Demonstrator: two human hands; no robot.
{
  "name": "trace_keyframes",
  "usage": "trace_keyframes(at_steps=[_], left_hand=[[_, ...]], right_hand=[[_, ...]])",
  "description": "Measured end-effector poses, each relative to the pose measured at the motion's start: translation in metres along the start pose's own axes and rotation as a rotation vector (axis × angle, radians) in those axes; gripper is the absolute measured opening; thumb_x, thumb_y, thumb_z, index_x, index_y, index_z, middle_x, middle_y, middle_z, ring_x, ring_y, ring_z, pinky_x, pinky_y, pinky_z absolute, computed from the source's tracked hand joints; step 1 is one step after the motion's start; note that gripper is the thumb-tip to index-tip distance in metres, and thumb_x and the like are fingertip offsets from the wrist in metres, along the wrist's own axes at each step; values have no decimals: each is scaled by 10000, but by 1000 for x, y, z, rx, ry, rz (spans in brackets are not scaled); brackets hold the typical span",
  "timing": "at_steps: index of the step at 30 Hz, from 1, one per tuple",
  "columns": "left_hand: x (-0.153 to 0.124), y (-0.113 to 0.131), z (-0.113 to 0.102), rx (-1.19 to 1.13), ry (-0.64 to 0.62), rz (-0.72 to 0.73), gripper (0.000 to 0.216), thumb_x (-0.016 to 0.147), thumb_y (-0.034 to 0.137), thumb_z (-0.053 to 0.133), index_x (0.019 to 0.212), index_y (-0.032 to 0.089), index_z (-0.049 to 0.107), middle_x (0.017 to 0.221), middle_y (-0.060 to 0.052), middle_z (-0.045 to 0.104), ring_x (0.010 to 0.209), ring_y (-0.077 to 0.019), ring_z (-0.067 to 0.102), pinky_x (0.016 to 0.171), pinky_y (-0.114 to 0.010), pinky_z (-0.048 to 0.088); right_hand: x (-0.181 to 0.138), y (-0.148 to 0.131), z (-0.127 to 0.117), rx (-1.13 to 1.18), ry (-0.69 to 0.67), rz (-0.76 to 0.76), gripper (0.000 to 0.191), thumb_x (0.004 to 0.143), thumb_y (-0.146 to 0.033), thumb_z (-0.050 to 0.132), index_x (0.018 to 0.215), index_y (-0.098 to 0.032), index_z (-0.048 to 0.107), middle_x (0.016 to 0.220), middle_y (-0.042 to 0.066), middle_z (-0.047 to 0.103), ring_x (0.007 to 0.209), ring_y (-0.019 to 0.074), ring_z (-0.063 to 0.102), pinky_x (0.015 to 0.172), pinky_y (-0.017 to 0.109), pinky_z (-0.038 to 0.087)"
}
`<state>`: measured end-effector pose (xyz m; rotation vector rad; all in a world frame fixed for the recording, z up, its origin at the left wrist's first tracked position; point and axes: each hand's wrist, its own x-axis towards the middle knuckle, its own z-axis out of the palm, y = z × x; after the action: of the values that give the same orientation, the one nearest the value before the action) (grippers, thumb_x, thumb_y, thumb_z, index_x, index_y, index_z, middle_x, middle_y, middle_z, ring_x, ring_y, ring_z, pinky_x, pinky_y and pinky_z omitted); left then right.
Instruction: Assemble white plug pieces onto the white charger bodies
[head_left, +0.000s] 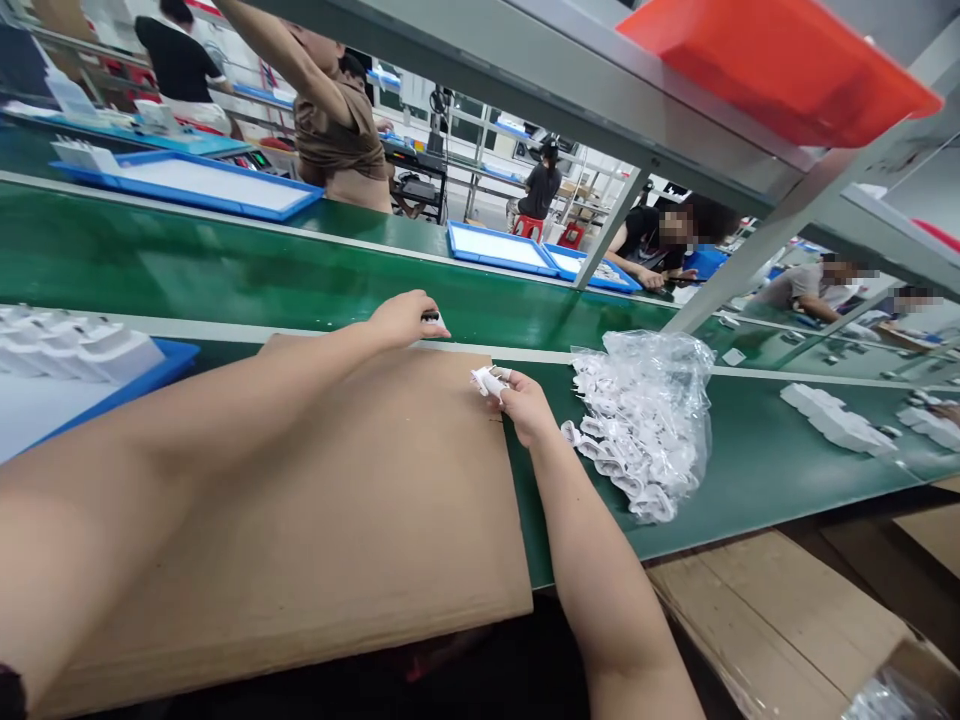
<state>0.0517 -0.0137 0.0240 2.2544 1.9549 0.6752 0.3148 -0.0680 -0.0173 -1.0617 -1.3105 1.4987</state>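
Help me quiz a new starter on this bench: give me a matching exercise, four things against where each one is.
Things:
1 cardboard sheet
2 clear bag
3 orange bin
4 small white part

Places:
A on the shelf overhead
B pinched in the right hand
C on the green belt, right of that hand
D lying flat, nearest the camera

Pairs: 1-D, 2-C, 3-A, 4-B

The cardboard sheet (337, 500) lies flat on the counter (750, 470) and offers open room across its surface; the green belt (225, 270) beyond it is bare. The plastic bag (645, 420) of white parts blocks the path just right of the right hand (525, 405), and the blue tray (150, 375) closes the left side. The shelf post (720, 270) and overhead shelf (525, 70) limit upward reach.
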Motion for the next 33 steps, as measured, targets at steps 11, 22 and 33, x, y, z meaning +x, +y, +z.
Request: trace_keyframes(at_steps=[11,22,33], left_hand=[[-82,60,53,-714,-223,52,445,797,503,739,1153,238,713,1008,-41,735,868,-228,660,732,-315,479],[-82,55,67,-821,-176,20,531,790,474,770,1253,233,669,911,-51,708,726,-184,601,657,-300,471],[-83,56,67,-848,-161,110,454,819,472,713,1196,222,677,981,-55,721,806,-213,627,720,-315,478]], right_hand=[[2,4,-8,-470,105,-249,267,706,-285,695,948,-175,681,946,60,707,772,176,629,726,311,523],[-7,-6,-1,-763,189,-615,364,797,-116,529,1107,-213,693,1054,61,711,958,221,633,877,338,517],[-8,-14,15,-1124,32,-601,445,681,2,486,1029,-200,677,986,77,699,957,276,574,849,366,482]])
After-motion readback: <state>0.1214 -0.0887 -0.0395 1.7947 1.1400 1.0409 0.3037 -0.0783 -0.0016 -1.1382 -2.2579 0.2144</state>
